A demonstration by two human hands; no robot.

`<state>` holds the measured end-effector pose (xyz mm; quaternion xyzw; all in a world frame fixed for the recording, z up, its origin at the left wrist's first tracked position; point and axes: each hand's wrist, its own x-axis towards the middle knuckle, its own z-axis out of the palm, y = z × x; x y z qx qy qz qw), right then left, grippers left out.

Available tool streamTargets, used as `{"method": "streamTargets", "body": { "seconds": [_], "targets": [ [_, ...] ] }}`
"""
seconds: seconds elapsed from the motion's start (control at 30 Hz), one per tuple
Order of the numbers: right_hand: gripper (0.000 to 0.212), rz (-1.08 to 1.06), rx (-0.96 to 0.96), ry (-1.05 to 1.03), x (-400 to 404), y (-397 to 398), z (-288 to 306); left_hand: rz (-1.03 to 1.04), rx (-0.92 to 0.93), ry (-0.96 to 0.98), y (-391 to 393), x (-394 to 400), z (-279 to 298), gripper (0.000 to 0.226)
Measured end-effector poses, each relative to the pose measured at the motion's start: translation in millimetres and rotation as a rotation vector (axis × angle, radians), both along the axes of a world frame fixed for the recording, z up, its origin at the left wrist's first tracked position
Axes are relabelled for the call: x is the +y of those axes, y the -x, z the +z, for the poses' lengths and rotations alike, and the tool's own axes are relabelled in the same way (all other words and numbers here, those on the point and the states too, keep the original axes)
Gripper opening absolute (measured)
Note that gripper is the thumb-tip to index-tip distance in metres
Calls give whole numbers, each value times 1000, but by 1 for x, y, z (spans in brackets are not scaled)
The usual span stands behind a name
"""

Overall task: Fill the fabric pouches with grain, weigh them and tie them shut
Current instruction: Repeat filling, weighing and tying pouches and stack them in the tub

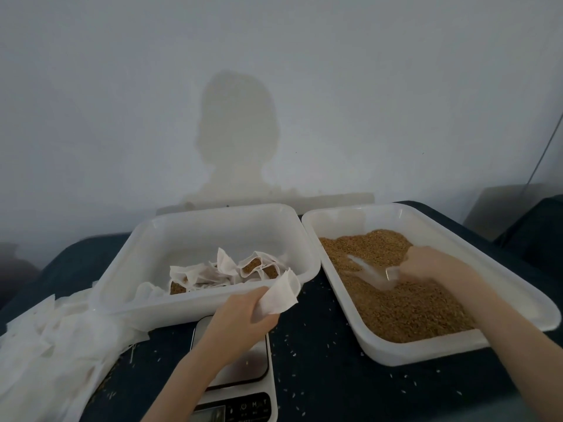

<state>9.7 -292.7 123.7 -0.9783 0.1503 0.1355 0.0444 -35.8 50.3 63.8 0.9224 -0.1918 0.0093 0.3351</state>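
The left hand [240, 312] pinches an empty white fabric pouch [281, 295] above the scale [240, 367], its long axis slanting up to the far right beyond the fingers. The right hand [432, 263] grips a clear scoop [374, 271] lying in the grain [405, 303] of the right tray [502, 287], pointing left. Filled pouches [237, 269] lie in the left tray [170, 239].
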Motion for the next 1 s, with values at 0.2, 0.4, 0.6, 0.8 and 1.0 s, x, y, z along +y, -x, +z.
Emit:
{"method": "streamTargets", "body": {
  "seconds": [0.2, 0.4, 0.6, 0.8, 1.0],
  "targets": [
    [29, 59, -43, -170, 32, -35, -10, -21, 19, 36, 4, -6, -4, 21],
    [27, 63, -179, -194, 37, -63, -28, -5, 52, 44, 4, -1, -11, 20],
    [13, 59, -143, -489, 14, -53, -34, 19, 41, 21, 0, 2, -11, 25],
    [22, 100, -226, -522, -5, -38, -18, 35, 25, 20, 2, 9, -8, 20],
    [27, 112, -265, -509, -1, -22, -12, 36, 50, 62, 5, 13, -7, 10]
  ]
}}
